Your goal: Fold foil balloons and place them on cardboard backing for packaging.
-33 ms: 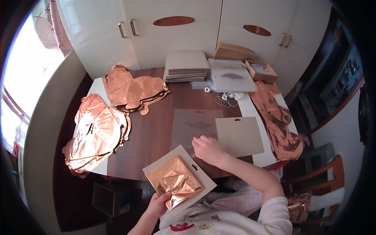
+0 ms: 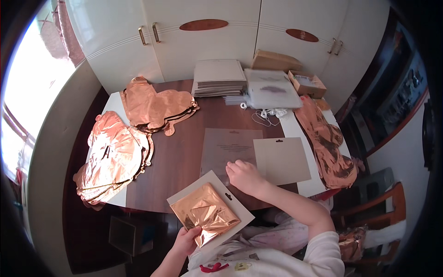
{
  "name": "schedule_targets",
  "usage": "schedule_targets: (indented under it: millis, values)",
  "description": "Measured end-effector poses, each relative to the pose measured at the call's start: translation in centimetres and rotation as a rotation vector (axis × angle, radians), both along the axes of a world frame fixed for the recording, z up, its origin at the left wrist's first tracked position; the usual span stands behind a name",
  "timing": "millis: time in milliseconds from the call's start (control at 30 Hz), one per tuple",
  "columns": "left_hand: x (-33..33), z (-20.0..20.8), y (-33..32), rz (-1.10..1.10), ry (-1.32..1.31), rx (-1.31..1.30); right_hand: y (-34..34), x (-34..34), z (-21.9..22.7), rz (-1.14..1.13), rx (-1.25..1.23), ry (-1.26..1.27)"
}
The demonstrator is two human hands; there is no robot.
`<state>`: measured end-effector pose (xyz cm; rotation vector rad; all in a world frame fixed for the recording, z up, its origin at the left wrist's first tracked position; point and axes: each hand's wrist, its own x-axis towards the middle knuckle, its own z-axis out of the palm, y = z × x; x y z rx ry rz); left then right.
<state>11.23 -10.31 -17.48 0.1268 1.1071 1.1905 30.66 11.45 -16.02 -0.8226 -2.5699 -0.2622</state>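
My left hand (image 2: pixel 188 240) grips a grey-white backing card (image 2: pixel 244 219) with a dark hang slot, its thumb pressing on a folded rose-gold foil balloon (image 2: pixel 205 213) that lies on the card. Both are tilted at the table's near edge. My right hand (image 2: pixel 243 176) is over the lower right part of a clear plastic bag (image 2: pixel 221 152), fingers curled in; whatever they hold is hidden. Right of that bag, a second backing card (image 2: pixel 284 161) lies flat.
Stacked foil balloons (image 2: pixel 113 152) and another foil pile (image 2: pixel 157 104) cover the table's left. More foil (image 2: pixel 325 143) lies right. At the back are stacked cards (image 2: pixel 219 76), clear bags (image 2: pixel 272 87), white string (image 2: pixel 274 112) and a small box (image 2: pixel 308 84). A wooden chair (image 2: pixel 394 207) stands right.
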Motion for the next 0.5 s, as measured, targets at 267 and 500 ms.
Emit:
schedule_targets:
  millis: [267, 500]
  values:
    - [-1.4, -2.0, -1.4, -0.223, -0.043, 0.102, -0.1, 0.2, -0.2, -0.022, -0.117, -0.104]
    - [-0.9, -3.5, -2.1, -0.216, -0.086, 0.051, 0.3, 2.1, -1.0, 0.190, -0.261, 0.249]
